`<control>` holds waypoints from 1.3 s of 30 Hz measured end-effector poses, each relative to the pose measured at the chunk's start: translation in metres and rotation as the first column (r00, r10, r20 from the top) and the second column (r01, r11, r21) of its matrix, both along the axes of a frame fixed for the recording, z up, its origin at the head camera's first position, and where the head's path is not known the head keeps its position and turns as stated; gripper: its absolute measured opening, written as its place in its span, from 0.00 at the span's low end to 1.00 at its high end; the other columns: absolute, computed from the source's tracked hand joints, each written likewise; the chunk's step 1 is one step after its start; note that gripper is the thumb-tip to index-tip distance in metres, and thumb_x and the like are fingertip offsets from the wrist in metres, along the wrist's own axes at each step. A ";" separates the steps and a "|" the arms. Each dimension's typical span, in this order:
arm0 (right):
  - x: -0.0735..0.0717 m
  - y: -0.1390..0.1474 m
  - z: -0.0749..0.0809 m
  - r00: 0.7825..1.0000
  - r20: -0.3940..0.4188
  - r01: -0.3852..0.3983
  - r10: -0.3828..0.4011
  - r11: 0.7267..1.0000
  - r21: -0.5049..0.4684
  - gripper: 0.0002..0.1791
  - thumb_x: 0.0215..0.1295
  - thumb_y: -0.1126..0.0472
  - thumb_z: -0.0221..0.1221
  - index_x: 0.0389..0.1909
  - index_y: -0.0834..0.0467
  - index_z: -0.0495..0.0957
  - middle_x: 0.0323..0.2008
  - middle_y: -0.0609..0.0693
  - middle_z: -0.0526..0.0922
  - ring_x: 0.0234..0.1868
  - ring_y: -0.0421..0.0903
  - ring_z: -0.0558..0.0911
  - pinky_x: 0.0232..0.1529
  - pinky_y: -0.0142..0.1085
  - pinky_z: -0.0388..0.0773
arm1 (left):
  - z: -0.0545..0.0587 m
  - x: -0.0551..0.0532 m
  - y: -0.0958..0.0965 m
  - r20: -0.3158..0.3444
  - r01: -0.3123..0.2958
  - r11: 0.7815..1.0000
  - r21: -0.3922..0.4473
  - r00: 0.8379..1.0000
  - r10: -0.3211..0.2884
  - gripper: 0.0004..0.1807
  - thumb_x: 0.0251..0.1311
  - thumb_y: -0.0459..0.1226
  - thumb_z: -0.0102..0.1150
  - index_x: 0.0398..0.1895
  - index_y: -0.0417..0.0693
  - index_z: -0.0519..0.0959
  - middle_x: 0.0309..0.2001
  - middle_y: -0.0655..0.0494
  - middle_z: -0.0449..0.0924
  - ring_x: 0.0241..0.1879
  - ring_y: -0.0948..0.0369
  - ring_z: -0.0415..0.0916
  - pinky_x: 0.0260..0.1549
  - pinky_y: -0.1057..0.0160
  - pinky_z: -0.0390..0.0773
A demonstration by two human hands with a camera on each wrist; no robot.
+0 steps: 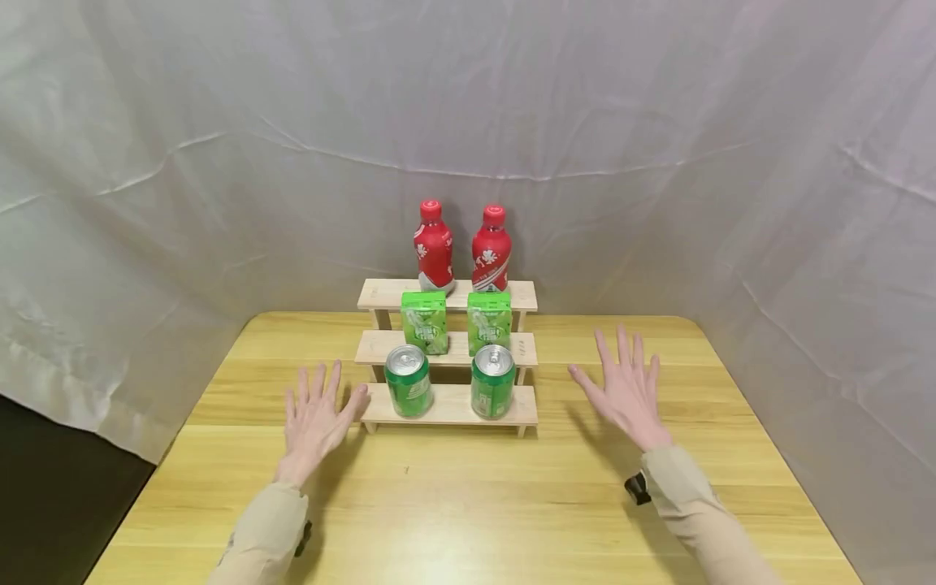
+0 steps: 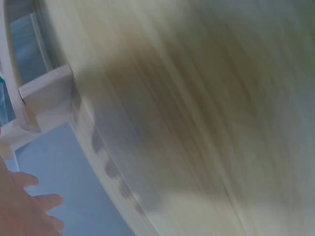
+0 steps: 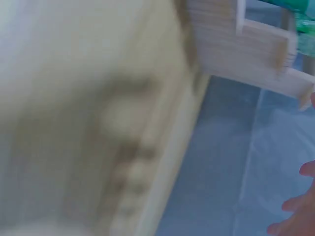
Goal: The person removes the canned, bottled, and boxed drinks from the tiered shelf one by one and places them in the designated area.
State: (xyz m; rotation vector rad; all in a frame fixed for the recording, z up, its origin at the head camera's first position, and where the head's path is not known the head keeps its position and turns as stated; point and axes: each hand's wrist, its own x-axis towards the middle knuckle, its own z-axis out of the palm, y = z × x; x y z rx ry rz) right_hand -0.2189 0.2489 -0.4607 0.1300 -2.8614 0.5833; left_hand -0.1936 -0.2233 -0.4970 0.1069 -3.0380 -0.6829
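A three-step wooden rack [image 1: 446, 414] stands on the table. Two red bottles, a left one [image 1: 435, 252] and a right one [image 1: 491, 252], occupy its top step. On the middle step are two green drink cartons, one left [image 1: 425, 323] and one right [image 1: 489, 323]. The lowest step carries two green cans with silver tops, a left can [image 1: 409, 382] and a right can [image 1: 493, 383]. My left hand [image 1: 314, 418], fingers spread, is beside the rack's left end, its thumb near the lowest step. My right hand [image 1: 625, 390] is held apart from the rack's right side, fingers spread. Neither holds anything.
The rack sits on a light wooden table [image 1: 468, 504]. A pale grey cloth [image 1: 468, 97] hangs behind the table and along both sides. Something dark [image 1: 58, 479] lies beyond the table's left edge.
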 end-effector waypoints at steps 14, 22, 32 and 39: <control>-0.027 -0.029 0.058 0.987 -0.090 -0.151 0.137 0.972 -0.181 0.46 0.69 0.37 0.55 0.80 0.52 0.49 0.79 0.62 0.53 0.78 0.66 0.54 0.76 0.68 0.44 | 0.005 0.001 0.006 0.103 -0.016 0.894 0.449 0.994 -0.034 0.46 0.73 0.59 0.46 0.77 0.32 0.52 0.67 0.27 0.69 0.67 0.35 0.70 0.65 0.36 0.71; -0.042 -0.046 0.090 0.979 -0.083 -0.203 0.187 0.935 -0.289 0.43 0.69 0.36 0.56 0.78 0.51 0.55 0.77 0.59 0.59 0.77 0.61 0.59 0.75 0.64 0.56 | 0.006 -0.002 0.006 0.133 -0.025 0.882 0.470 0.990 -0.043 0.38 0.71 0.50 0.56 0.69 0.26 0.63 0.57 0.27 0.78 0.53 0.40 0.81 0.53 0.47 0.83; -0.058 -0.071 0.126 0.966 -0.074 -0.257 0.247 0.897 -0.359 0.42 0.68 0.39 0.57 0.76 0.54 0.58 0.73 0.59 0.64 0.75 0.57 0.62 0.75 0.59 0.60 | 0.011 -0.007 0.005 0.129 -0.042 0.866 0.499 0.991 -0.026 0.29 0.67 0.45 0.62 0.57 0.25 0.76 0.47 0.32 0.85 0.42 0.50 0.86 0.46 0.53 0.86; -0.073 -0.081 0.143 0.951 -0.071 -0.302 0.302 0.849 -0.433 0.40 0.69 0.46 0.60 0.76 0.57 0.58 0.73 0.61 0.64 0.74 0.58 0.63 0.75 0.57 0.61 | 0.011 -0.008 0.005 0.137 -0.073 0.823 0.564 0.990 -0.007 0.25 0.65 0.42 0.66 0.52 0.25 0.79 0.40 0.37 0.88 0.34 0.61 0.84 0.42 0.58 0.86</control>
